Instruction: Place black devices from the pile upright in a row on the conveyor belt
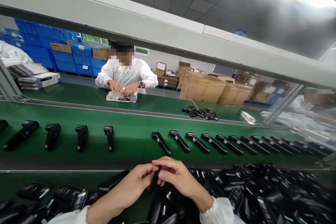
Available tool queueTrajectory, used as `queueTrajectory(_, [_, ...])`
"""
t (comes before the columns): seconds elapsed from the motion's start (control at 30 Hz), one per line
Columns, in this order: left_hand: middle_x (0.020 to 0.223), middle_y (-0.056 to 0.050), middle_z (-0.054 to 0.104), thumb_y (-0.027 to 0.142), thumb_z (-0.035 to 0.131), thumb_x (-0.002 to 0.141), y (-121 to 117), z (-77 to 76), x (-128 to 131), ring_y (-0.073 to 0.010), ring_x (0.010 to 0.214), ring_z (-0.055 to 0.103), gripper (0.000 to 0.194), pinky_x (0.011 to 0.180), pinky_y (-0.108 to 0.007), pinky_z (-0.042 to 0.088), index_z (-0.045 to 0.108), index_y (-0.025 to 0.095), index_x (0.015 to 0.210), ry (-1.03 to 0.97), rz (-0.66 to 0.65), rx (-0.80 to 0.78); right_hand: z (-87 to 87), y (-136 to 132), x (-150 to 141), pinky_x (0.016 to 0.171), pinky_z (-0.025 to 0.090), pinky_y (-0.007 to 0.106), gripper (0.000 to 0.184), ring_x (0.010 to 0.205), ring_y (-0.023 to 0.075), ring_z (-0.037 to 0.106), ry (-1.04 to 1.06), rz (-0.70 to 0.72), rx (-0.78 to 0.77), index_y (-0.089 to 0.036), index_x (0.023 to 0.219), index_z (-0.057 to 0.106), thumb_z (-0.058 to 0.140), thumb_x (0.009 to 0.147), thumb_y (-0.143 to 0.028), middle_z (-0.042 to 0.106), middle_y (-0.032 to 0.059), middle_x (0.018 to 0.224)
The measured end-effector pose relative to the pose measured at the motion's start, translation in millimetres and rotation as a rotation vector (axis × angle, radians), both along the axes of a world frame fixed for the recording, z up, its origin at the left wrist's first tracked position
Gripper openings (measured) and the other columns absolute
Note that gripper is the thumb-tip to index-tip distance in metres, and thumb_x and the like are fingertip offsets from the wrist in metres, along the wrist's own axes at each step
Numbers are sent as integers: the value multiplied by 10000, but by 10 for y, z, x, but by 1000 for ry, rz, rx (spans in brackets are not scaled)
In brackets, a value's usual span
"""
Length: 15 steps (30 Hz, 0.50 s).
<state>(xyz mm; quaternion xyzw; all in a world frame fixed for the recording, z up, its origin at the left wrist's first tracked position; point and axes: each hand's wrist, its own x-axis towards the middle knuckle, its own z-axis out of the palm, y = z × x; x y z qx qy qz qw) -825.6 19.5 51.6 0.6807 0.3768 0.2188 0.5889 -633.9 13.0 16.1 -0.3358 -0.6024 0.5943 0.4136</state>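
Close together at the lower middle of the head view, my left hand (141, 177) and my right hand (175, 175) are both closed on one small black plastic part (154, 181). My left fingers grip it from the left, while the right thumb and fingers pinch its upper end. Its exact kind cannot be made out, since the fingers cover much of it. Beneath and around the hands lie heaps of loose black plastic housings (237, 199), with more ribbed black pieces (35, 190) on the left.
Black handheld devices (161, 142) stand in a row on the green conveyor belt (133, 147) beyond my hands. Across it, a person in white (128, 73) handles a printed box (122, 96). A pile of small black parts (201, 112) lies farther right. A grey beam (157, 24) crosses overhead.
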Motion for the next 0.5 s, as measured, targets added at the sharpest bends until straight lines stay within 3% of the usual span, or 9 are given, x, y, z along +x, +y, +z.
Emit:
queueTrajectory(0.1, [916, -26, 630, 439, 434, 905, -31, -43, 40, -204, 878, 575, 306, 820, -309, 457, 615, 194, 932, 26, 77, 16, 10, -20, -22, 800, 506, 290, 331, 873, 158, 628, -15, -36, 61, -262, 1083, 723, 728, 801, -435, 606, 47, 1141])
queueTrajectory(0.17, [983, -44, 631, 437, 398, 923, -36, -69, -16, -222, 928, 585, 322, 848, -334, 466, 606, 207, 1010, 176, 143, 186, -6, 26, 39, 846, 484, 289, 291, 937, 178, 611, -60, -145, 70, -234, 1006, 730, 722, 802, -441, 640, 43, 1063])
queueTrajectory(0.23, [1079, -74, 619, 416, 386, 929, -43, -88, -130, -258, 1010, 572, 335, 878, -376, 464, 606, 216, 1082, 424, 175, 421, -37, 135, 167, 779, 482, 279, 293, 847, 173, 605, -186, -282, 86, -219, 994, 701, 664, 840, -465, 653, 25, 907])
queueTrajectory(0.3, [1157, -101, 605, 363, 447, 899, -71, -107, -254, -308, 1094, 547, 324, 917, -437, 451, 621, 220, 1132, 697, 128, 590, -72, 286, 329, 725, 471, 276, 290, 761, 167, 590, -420, -384, 163, -225, 1030, 673, 574, 897, -463, 638, 11, 827])
queueTrajectory(0.37, [1172, -127, 613, 283, 497, 859, -126, -135, -344, -350, 1123, 542, 323, 931, -499, 443, 645, 209, 1136, 923, 29, 639, -106, 441, 466, 758, 467, 283, 264, 801, 177, 606, -698, -409, 272, -243, 1063, 667, 506, 939, -412, 644, 26, 899])
queueTrajectory(0.5, [1164, -155, 638, 149, 451, 848, -251, -219, -374, -367, 1164, 535, 382, 969, -555, 418, 639, 186, 1179, 1053, -88, 652, -211, 664, 527, 805, 463, 298, 275, 942, 224, 635, -1192, -397, 391, -222, 1177, 629, 459, 963, -251, 636, 95, 1078])
